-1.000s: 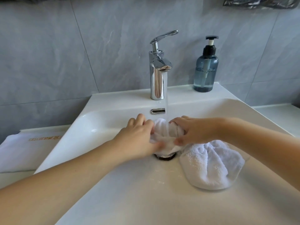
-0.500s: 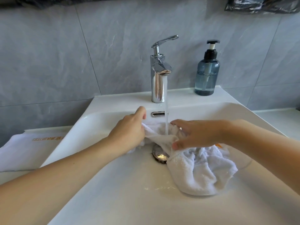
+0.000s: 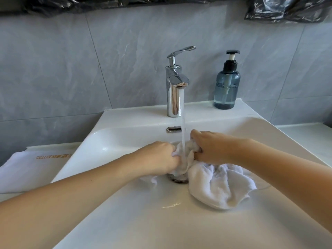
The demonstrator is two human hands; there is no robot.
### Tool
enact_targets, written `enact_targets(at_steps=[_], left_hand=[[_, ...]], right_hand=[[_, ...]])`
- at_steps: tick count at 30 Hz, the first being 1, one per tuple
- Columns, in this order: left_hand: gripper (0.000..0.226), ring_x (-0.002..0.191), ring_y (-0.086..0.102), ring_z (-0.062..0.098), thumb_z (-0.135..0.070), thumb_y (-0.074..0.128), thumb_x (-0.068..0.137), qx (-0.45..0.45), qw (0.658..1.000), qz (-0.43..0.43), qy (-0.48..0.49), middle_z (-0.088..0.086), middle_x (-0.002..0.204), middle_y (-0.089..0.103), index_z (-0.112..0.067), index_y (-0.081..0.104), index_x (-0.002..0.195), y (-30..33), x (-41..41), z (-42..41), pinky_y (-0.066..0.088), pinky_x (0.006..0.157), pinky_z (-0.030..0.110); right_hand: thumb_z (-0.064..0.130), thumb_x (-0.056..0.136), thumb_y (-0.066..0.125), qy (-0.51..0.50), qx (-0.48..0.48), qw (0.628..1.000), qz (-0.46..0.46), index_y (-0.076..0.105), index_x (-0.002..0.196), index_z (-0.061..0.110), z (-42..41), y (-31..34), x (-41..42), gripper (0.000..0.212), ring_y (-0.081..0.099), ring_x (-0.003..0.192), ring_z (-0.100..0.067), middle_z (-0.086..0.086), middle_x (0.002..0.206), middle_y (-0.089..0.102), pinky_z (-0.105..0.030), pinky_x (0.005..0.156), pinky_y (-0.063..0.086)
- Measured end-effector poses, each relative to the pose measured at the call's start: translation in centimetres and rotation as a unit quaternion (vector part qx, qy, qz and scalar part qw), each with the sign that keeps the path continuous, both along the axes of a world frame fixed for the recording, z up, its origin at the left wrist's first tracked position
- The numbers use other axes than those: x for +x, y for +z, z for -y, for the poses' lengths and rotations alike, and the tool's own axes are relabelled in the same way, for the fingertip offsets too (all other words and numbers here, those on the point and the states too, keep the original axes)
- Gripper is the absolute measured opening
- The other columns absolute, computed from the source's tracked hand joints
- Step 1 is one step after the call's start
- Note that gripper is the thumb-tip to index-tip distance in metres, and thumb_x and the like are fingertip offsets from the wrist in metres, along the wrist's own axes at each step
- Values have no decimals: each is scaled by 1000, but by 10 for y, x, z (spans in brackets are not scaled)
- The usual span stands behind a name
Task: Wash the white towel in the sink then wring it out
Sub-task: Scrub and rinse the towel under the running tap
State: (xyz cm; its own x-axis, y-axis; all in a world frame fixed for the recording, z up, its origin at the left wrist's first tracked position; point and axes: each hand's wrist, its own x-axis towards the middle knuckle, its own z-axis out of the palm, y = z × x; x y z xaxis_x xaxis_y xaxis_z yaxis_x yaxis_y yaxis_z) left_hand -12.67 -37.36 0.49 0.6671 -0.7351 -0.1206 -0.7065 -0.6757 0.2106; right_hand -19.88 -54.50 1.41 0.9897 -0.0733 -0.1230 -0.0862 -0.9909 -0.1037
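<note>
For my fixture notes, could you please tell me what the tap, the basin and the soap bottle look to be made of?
Tap: polished chrome-look metal, with mirror reflections. Basin: glossy white, probably glazed ceramic, showing soft highlights. Soap bottle: tinted see-through blue, plastic or glass; black pump.

— Looking bright, soft daylight spreading evenly; glare glinting off the chrome faucet (image 3: 173, 90) at twelve o'clock.

— Showing faint shadows only. Bowing at the edges, wide-angle stretching the forearms at six o'clock; staying sharp mostly.
</note>
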Motion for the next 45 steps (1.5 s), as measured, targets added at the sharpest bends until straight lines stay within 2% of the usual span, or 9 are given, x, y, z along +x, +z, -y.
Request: enact_targets(at_steps=[5, 8, 12, 15, 20, 26, 31, 40, 45], left_hand=[[23, 71, 50, 29, -14, 42, 95, -158, 982, 105, -17, 1, 70, 52, -25, 41, 75, -3, 18, -11, 37, 55, 36], [32, 83, 61, 23, 3, 40, 93, -338, 941, -20, -17, 3, 84, 66, -20, 60, 87, -2, 14, -5, 50, 75, 36], [38, 72, 52, 8, 14, 37, 89, -440, 872, -211, -33, 0, 81, 60, -15, 62, 87, 9, 6, 0, 42, 66, 16], [15, 76, 53, 16, -25, 50, 75, -381, 896, -227, -5, 2, 82, 58, -14, 55, 85, 10, 9, 0, 45, 74, 29], [22, 95, 50, 18, -43, 53, 94, -77, 996, -32, 28, 1, 109, 52, -27, 41, 86, -10, 18, -6, 37, 76, 32], [31, 72, 52, 13, -31, 42, 103, -85, 994, -29, -69, -7, 80, 53, -25, 40, 73, -7, -2, 7, 38, 59, 26], [26, 79, 63, 23, -29, 41, 97, -95, 995, 13, -24, -4, 82, 60, -28, 48, 72, -11, 18, -2, 51, 68, 33], [32, 55, 60, 13, -31, 43, 100, -118, 993, -19, -20, -8, 77, 60, -34, 58, 72, -9, 13, -1, 50, 46, 30], [32, 72, 58, 22, -29, 47, 102, -84, 995, -44, -25, -4, 69, 57, -18, 49, 72, -5, 19, -2, 42, 63, 31]], right_hand=[[44, 92, 53, -26, 172, 983, -58, 35, 122, 25, 8, 11, -3, 40, 48, 107, -19, 6, 121, 39, -37, 96, 41], [38, 94, 53, -20, 254, 967, -25, 28, 133, 35, 5, 11, -4, 46, 55, 88, -17, 3, 98, 57, -33, 86, 44], [39, 95, 52, -4, 75, 996, 39, 52, 121, 33, 10, 14, 1, 26, 52, 93, -18, 17, 90, 51, -31, 74, 39], [47, 97, 46, -35, -27, 997, 68, 47, 83, 23, 13, 21, -2, 28, 52, 82, -22, 7, 80, 52, -31, 61, 35], [44, 99, 39, 92, -50, 994, 45, 38, 100, 23, -17, 3, -15, 21, 49, 78, -20, 5, 88, 43, -34, 74, 42], [32, 102, 35, 6, -139, 990, 31, 44, 113, 18, -5, 1, -6, 20, 46, 63, -19, 4, 73, 43, -33, 62, 36], [38, 101, 36, 66, -97, 993, 24, 38, 93, 26, -19, 1, -13, 15, 46, 71, -26, 4, 73, 45, -32, 64, 35], [40, 101, 35, 67, -78, 994, 30, 39, 95, 24, -12, 4, -12, 18, 47, 71, -25, 6, 71, 41, -33, 64, 36], [38, 102, 36, 53, -91, 994, 27, 40, 96, 25, -13, 3, -9, 15, 43, 62, -16, 6, 73, 41, -33, 58, 33]])
